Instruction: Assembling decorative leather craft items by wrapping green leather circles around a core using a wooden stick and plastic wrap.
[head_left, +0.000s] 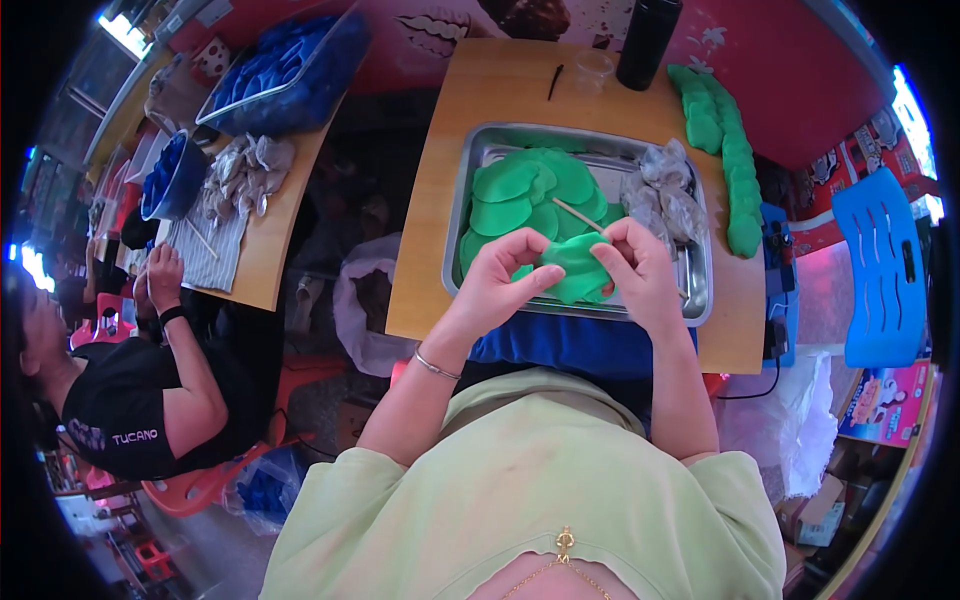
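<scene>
A soft green round sheet (576, 268) is stretched and puckered between my two hands above the tray. My left hand (505, 275) pinches its left side between thumb and fingers. My right hand (643, 272) grips its right side, fingers bent. A thin wooden stick (574, 213) points up and left from the right fingers; I cannot tell whether they hold it. Beneath, a metal tray (474, 150) carries a pile of overlapping green round sheets (505, 182). Crumpled greyish bundles in clear plastic (665, 185) lie at the tray's right end.
A long row of green pieces (738, 165) runs down the table's right side. Behind the tray stand a black bottle (650, 40) and a clear cup (594, 66). At the left table (262, 280), a person in black (150, 400) works near a blue-filled tub (285, 70). A blue chair (880, 270) stands right.
</scene>
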